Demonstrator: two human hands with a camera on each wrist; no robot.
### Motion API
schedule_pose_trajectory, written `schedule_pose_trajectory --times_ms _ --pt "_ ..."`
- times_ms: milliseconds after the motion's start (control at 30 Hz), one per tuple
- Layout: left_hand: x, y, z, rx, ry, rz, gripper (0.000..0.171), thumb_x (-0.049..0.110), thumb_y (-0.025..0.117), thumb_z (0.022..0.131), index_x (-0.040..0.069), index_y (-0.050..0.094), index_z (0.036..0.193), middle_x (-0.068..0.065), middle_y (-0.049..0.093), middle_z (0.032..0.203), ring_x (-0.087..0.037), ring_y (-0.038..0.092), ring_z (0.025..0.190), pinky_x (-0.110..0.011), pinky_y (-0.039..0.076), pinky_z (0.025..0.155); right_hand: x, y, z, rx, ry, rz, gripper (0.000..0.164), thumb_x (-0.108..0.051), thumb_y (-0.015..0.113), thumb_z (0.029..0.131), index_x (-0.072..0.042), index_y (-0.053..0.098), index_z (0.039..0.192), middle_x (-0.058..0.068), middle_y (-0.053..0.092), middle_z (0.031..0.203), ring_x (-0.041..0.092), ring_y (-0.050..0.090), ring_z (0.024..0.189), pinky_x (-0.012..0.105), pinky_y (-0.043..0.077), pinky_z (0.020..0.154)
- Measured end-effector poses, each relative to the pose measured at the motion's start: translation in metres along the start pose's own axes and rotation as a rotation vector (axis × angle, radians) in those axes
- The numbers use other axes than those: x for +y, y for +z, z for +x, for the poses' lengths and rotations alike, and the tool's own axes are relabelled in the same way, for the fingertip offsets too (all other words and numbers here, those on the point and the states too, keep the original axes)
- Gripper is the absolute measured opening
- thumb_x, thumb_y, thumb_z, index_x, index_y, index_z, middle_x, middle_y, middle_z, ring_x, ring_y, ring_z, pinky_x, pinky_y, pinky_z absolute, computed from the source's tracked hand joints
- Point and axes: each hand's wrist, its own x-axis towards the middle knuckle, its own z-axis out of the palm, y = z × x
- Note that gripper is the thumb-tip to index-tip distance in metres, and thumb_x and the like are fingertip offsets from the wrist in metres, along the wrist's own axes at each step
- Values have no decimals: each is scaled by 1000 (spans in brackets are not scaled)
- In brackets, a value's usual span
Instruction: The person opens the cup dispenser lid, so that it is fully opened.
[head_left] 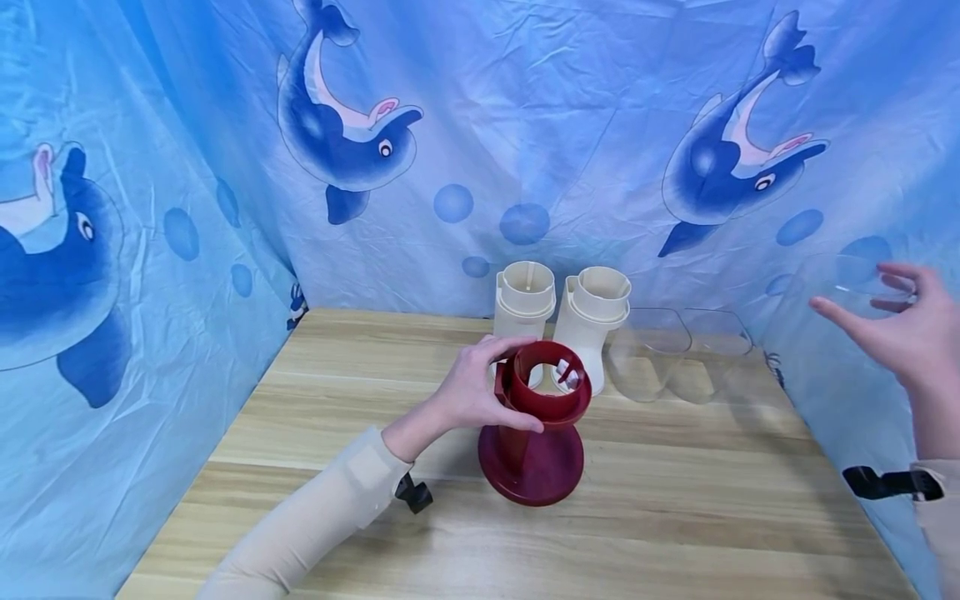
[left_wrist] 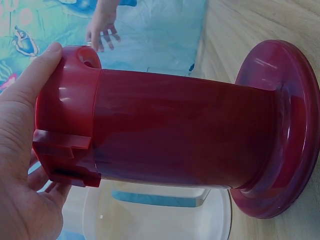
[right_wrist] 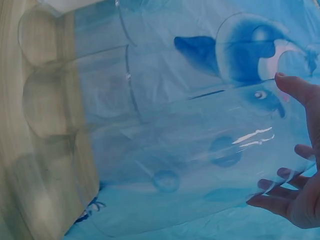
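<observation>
My left hand [head_left: 480,383] grips the top ring of a red plastic dispenser stand [left_wrist: 175,130], thumb and fingers on opposite sides. The stand has a wide round foot and is upright on the table. A small white part [head_left: 567,374] shows inside its ring. At the far right, my right hand [head_left: 900,321] holds a large clear plastic cylinder [right_wrist: 200,155] round its upper end. In the right wrist view the thumb lies on one side and the fingers on the other. Whether the cylinder's lower end touches the table, I cannot tell.
Behind the red stand are two cream dispenser stands [head_left: 521,321], side by side near the table's back edge. Two more clear cylinders [head_left: 637,358] stand to their right. A blue dolphin-print curtain [head_left: 600,125] surrounds the back and sides of the wooden table [head_left: 337,375].
</observation>
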Motion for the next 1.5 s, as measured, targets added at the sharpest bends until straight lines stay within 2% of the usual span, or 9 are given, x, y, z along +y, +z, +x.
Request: schedule_pose_trajectory --times_ms 200,300,433,600,700,833,933,1167,1500 --pt "-1 0 -1 0 -10 -10 108 40 108 49 19 65 145 4 75 125 -11 61 109 -26 59 86 14 14 14 -5 53 -16 100 -58 65 98 -8 14 168 22 19 176 54 36 153 75 42 114" --pt "-1 0 -1 0 -11 -7 108 41 108 49 19 65 145 4 75 125 -11 61 109 -27 59 86 20 24 18 -10 63 -32 103 -59 65 98 -4 13 167 25 21 174 56 38 148 71 49 104" --pt "-1 0 -1 -5 -8 -1 107 42 108 50 21 65 146 5 75 125 -10 61 108 -26 58 84 25 37 23 -11 68 -35 103 -58 66 98 -2 13 166 27 22 172 56 40 143 56 48 85" --pt "-1 0 -1 -11 -9 -6 107 41 108 51 22 64 146 6 75 125 -10 60 109 -27 58 84 31 51 28 -9 66 4 104 -61 67 95 -3 15 165 27 23 171 55 42 140 39 43 77" --pt "-1 0 -1 -17 -14 0 107 42 108 51 22 64 146 6 75 126 -10 60 109 -27 58 83 35 57 30 -22 63 29 107 -63 68 93 -2 17 164 27 25 169 51 45 133 30 37 73" --pt "-1 0 -1 -23 -19 8 107 43 107 51 22 64 146 7 75 127 -9 59 109 -27 57 83 39 62 31 -23 82 68 107 -62 72 91 -3 20 163 26 28 168 36 48 112 27 37 72" --pt "-2 0 -1 -20 -14 6 107 43 108 51 23 64 146 7 75 127 -10 59 108 -27 57 83 41 66 31 -24 97 81 107 -62 74 89 -3 22 163 25 30 166 28 46 105 26 38 72" --pt "-1 0 -1 -23 -20 10 107 44 107 51 23 64 146 8 75 129 -9 59 108 -27 56 82 47 71 27 -49 97 75 108 -60 74 91 0 20 163 30 30 164 39 46 112 27 37 74" --pt "-2 -5 0 -56 -22 -3 106 41 107 54 21 62 148 6 73 128 -10 60 114 -29 60 90 52 73 28 -55 81 96 106 -58 74 91 1 19 161 30 26 164 37 44 107 28 37 75"
